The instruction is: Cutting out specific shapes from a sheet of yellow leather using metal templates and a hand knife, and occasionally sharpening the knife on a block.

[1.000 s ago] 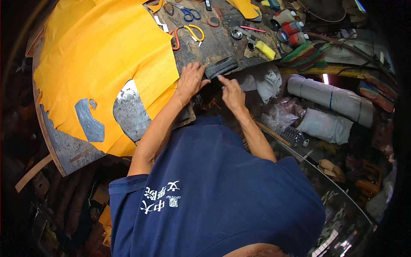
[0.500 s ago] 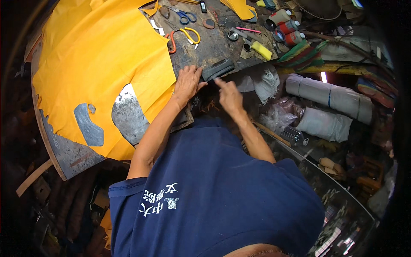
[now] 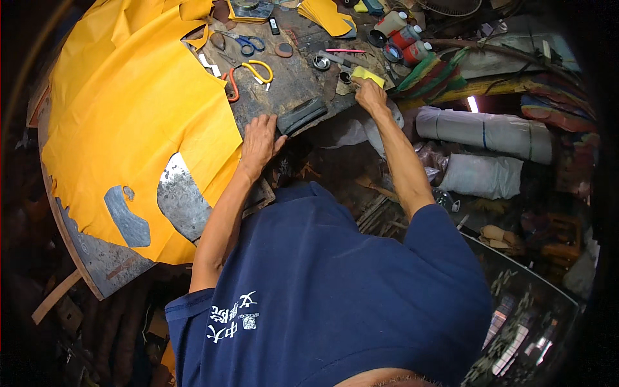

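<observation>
My left hand (image 3: 259,143) lies flat at the table's front edge, its fingers stretched out and thumb apart. Just right of it rests a dark grey oblong block (image 3: 302,116), close to the thumb. My right hand (image 3: 371,97) reaches out to the far right of the table. Its index finger is stretched toward a small dark round cup (image 3: 346,78), while the other fingers are curled and partly hidden. Right behind that hand lies a yellow block (image 3: 369,76). I see nothing held in either hand.
A large yellow sheet (image 3: 135,129) with cut-outs covers the table's left side. Behind my left hand lie yellow-and-red-handled scissors (image 3: 258,71) and blue-handled scissors (image 3: 248,44). Several bottles (image 3: 406,37) stand at the back right. Wrapped rolls (image 3: 483,132) lie below, right of the table.
My right hand has left the dark grey block and moved away and to the right, to the yellow block and cup. My left hand stays beside the dark block. The view has shifted.
</observation>
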`<state>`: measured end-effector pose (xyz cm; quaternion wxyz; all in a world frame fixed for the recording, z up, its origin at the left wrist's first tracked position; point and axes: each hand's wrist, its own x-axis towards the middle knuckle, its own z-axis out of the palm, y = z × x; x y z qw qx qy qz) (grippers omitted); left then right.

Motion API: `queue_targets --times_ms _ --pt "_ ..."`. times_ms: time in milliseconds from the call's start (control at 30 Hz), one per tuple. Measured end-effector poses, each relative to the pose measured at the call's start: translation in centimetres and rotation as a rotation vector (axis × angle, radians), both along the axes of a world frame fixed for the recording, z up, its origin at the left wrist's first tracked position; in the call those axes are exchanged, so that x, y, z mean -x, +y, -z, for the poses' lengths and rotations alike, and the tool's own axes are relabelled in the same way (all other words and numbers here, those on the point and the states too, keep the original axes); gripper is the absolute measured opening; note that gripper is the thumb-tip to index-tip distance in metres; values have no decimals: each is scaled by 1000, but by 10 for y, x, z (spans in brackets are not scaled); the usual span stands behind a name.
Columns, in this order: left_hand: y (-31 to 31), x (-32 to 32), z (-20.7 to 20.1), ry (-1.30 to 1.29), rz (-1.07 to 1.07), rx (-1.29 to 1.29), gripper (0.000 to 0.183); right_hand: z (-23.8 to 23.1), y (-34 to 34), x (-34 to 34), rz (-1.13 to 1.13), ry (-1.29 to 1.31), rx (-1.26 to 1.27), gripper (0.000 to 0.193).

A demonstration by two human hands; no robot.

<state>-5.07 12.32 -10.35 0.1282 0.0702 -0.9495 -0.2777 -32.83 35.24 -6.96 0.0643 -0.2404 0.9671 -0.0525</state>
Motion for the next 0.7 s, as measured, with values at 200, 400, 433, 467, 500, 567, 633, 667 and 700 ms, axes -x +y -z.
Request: queue_targets --times_ms 200,400,433,467,500,567,633,667,700 --pt "1 -1 1 -12 -8 1 59 -3 -10 15 -34 -96 -112 45" --pt "2 0 -1 -18 -16 35 60 -3 -7 17 -39 -134 -103 44" --pt "1 -1 -1 -24 -20 27 59 -3 -9 12 -49 -114 -64 44" --pt "1 -1 -1 -31 -22 19 58 -2 -8 2 -50 -123 -63 44" --pt "1 -2 0 -41 -21 21 58 0 -3 -14 -114 -32 67 42" --pt "1 0 0 -19 -23 5 59 -6 1 -60 -230 50 217 40" --pt "1 -1 -2 -36 -28 -2 57 -1 1 -114 -264 -11 255 42" --pt "2 -1 -2 -17 -33 9 57 2 1 -134 -261 -19 289 43" --pt "3 -1 -2 4 -33 20 57 7 2 -148 -254 -26 322 45"
